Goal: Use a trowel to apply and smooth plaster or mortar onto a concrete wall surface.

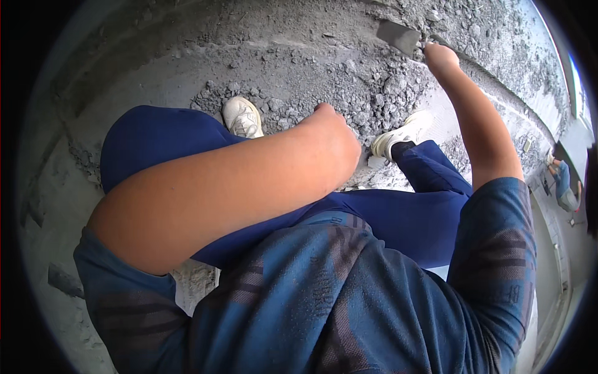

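My right hand [441,57] is shut on a flat metal scraper [398,36], its broad blade resting on dusty, rubble-strewn ground at the upper middle. My left hand [327,132] is closed in front of me, low over a heap of broken grey rubble [362,100] between my white shoes [243,115]; whatever it holds is hidden behind its fingers and back. My left forearm crosses over my bent, blue-trousered knee.
A long groove [498,93] with a raised edge runs through the dusty surface at the upper right. At the far right another person [564,184] in a blue garment bends near a pale wall. A dark flat piece [64,280] lies at the lower left.
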Tool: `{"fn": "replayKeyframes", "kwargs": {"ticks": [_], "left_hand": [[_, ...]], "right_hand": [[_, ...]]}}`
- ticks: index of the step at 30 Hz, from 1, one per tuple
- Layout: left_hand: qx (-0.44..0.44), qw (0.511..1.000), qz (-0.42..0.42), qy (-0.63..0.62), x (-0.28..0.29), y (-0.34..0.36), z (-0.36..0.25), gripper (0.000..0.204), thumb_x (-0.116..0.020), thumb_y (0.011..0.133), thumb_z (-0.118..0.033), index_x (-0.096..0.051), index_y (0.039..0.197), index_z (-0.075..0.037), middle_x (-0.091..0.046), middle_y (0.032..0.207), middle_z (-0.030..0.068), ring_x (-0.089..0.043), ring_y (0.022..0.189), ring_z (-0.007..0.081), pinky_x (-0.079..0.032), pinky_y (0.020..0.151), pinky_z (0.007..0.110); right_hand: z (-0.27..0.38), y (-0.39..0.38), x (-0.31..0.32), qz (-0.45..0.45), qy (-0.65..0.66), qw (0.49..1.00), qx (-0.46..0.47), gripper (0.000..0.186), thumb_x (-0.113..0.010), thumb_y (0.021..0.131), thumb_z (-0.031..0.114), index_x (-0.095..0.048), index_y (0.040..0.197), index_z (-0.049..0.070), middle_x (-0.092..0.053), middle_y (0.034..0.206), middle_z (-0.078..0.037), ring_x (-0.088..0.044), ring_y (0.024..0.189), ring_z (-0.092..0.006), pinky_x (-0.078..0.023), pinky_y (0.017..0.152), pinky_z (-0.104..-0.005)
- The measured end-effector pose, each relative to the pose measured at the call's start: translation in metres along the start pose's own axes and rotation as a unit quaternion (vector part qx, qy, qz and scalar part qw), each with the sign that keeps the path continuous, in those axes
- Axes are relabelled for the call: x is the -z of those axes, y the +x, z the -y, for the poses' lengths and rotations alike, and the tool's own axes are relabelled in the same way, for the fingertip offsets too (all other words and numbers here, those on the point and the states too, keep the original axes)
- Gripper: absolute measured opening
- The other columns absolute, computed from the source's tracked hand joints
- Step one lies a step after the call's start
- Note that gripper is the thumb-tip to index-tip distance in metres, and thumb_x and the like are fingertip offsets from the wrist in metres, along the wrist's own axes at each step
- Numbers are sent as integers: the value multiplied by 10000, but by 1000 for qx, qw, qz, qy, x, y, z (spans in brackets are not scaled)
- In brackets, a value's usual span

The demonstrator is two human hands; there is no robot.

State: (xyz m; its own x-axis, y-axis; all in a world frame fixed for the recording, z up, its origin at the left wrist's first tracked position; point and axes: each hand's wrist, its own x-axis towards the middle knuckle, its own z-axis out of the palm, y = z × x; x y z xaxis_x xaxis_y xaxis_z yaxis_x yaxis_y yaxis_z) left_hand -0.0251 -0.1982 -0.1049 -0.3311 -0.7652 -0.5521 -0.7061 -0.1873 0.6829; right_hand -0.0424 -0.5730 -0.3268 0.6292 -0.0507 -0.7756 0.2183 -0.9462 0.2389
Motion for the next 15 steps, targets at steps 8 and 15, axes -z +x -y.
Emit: {"fn": "replayKeyframes", "kwargs": {"ticks": [8,15], "left_hand": [[37,999,-34,-15,8,9,-1,156,-600,853,-174,-643,976,-89,-662,949,44,-616,985,211,-452,846,359],[90,975,-141,-144,3,-6,23,265,-681,820,-235,-588,983,-49,-630,998,106,-586,1000,278,-438,895,385]], "right_hand": [[-75,-78,40,9,71,996,49,212,-546,933,259,-586,985,58,-681,902,-167,-653,881,-371,-516,759,-459],[-100,-89,-30,-149,223,957,107,299,-649,895,285,-459,1020,92,-602,881,-143,-619,840,-380,-479,706,-472]]}}
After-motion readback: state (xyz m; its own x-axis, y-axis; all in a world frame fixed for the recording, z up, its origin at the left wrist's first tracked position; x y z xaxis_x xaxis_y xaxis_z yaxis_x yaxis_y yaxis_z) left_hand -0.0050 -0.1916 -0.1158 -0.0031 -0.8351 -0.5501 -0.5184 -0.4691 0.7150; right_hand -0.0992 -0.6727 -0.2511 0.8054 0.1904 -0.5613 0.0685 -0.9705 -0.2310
